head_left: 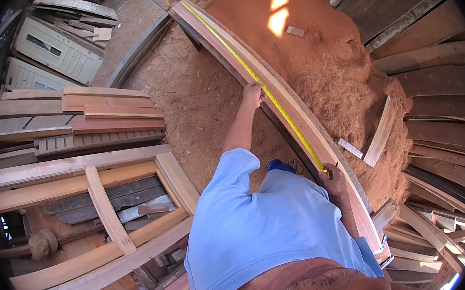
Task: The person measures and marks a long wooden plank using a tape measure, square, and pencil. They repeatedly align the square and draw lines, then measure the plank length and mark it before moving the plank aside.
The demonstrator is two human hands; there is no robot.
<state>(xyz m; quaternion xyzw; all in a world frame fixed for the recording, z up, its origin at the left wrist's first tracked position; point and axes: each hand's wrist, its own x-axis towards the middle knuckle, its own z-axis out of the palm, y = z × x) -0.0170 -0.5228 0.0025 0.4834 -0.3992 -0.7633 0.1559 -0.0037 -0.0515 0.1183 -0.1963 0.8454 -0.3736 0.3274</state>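
A long reddish wooden plank [290, 106] runs from the top middle down to the lower right, over a heap of sawdust. A yellow tape measure [279, 109] lies stretched along its top face. My left hand [253, 94] reaches forward and presses the tape against the plank about halfway along. Nearer to me, my right hand [333, 175] is closed on the near end of the tape at the plank's edge. My light blue shirt hides the lower part of both arms.
A reddish sawdust heap [319, 53] fills the middle and top right, with short offcuts [379, 131] on it. At the left are a wooden frame [104, 207], stacked boards [111, 109] and white door panels [55, 47]. More planks [438, 125] fan out at the right.
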